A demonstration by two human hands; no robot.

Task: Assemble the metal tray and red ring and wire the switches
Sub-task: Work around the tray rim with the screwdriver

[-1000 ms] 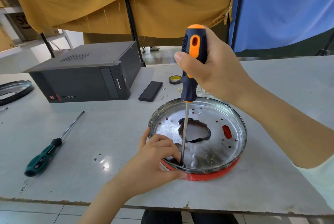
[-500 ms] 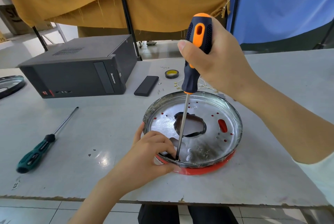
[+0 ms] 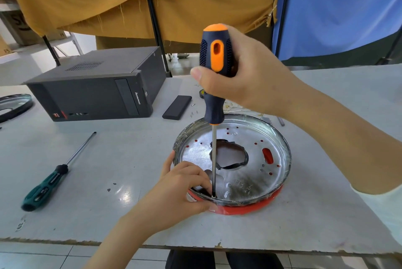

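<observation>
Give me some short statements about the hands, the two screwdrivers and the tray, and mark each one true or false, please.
1. The right hand grips the orange screwdriver upright. True.
2. Its tip stands at the middle hole of the metal tray. False: it is near the front rim.
3. The left hand holds the green screwdriver. False: that one lies on the table.
4. The red ring lies under the tray. True.

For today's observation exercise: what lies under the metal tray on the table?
A red ring shows beneath the metal tray along its near edge and through the tray's holes. The rest of the ring is covered by the tray.
</observation>
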